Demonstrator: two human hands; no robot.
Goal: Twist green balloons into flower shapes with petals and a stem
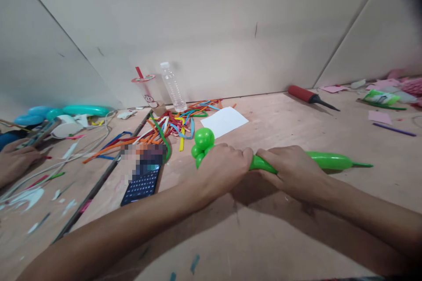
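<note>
A long green balloon (329, 160) stretches sideways across both of my hands above the wooden table. My left hand (227, 164) is wrapped round it near its left end, where several small round bubbles bunch together. Closed round the same balloon a little to the right is my right hand (293, 167). Between the two fists a narrow, squeezed stretch of balloon shows. Past my right hand the balloon runs on and ends in a thin uninflated tip. My palms hide the parts they grip.
Uninflated balloons (178, 125), a white paper (224, 121), a phone (141, 184), a plastic bottle (174, 88) and a drink cup (147, 90) lie or stand ahead and left. A red pump (303, 94) rests by the wall. Another person's hand (16, 160) is far left.
</note>
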